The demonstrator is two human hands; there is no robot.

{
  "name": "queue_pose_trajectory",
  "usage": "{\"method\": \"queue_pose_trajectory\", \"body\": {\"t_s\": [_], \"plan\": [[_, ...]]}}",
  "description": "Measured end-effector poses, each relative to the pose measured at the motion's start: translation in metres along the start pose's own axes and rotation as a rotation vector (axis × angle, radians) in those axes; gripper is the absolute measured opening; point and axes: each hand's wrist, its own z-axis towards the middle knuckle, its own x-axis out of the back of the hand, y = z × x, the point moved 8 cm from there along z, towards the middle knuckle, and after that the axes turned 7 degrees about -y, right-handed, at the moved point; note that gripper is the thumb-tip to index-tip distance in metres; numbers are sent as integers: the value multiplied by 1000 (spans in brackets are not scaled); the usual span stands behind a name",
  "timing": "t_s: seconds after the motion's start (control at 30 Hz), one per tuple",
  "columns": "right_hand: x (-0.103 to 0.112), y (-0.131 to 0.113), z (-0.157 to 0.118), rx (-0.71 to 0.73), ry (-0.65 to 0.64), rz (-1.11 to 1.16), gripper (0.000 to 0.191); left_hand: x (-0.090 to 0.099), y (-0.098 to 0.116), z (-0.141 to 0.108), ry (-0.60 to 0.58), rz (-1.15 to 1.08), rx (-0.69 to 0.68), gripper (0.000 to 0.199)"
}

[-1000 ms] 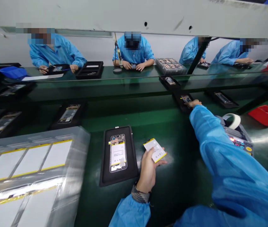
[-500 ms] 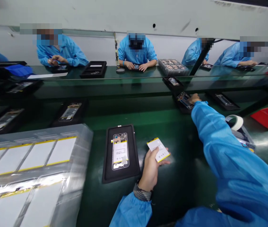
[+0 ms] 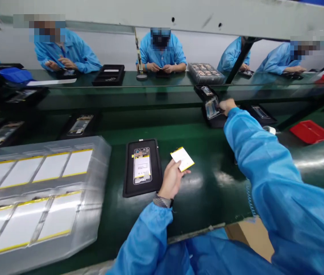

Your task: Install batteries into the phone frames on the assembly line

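Left hand [image 3: 172, 179] pinches a white, yellow-edged battery pack [image 3: 182, 159] at 12 o'clock, just beside a black tray [image 3: 125, 172]; right hand [image 3: 227, 106], reaching to 1 o'clock, has since tilted a phone housing [image 3: 211, 107] upward, apparently held by its edge; view too poor to confirm.

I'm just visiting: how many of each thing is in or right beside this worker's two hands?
Flat white battery with yellow edges, in the left hand: 1
Phone bodies, one at the right hand, one beside the left hand: 2
Black trays under those phone bodies: 2
Total: 5
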Motion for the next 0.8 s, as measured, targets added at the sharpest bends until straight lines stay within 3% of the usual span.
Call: {"method": "queue_pose_trajectory", "body": {"t_s": [0.13, 0.23, 0.33, 0.5, 0.8], "plan": [[-57, 17, -66, -65, -116, 322, 6, 4, 25, 1, -24, 81, -91, 30], [-107, 45, -133, -66, -279, 509, 9, 13, 45, 1, 10, 230, -178, 31], [-138, 76, -190, -75, -408, 642, 14, 19, 53, 2, 49, 409, -212, 32], [-153, 99, -240, -99, -551, 862, 33, 19, 44, 5, 94, 573, -165, 31], [-160, 95, -263, -100, -650, 1001, 41, 4, 42, -1, -20, 644, -150, 38]]}}
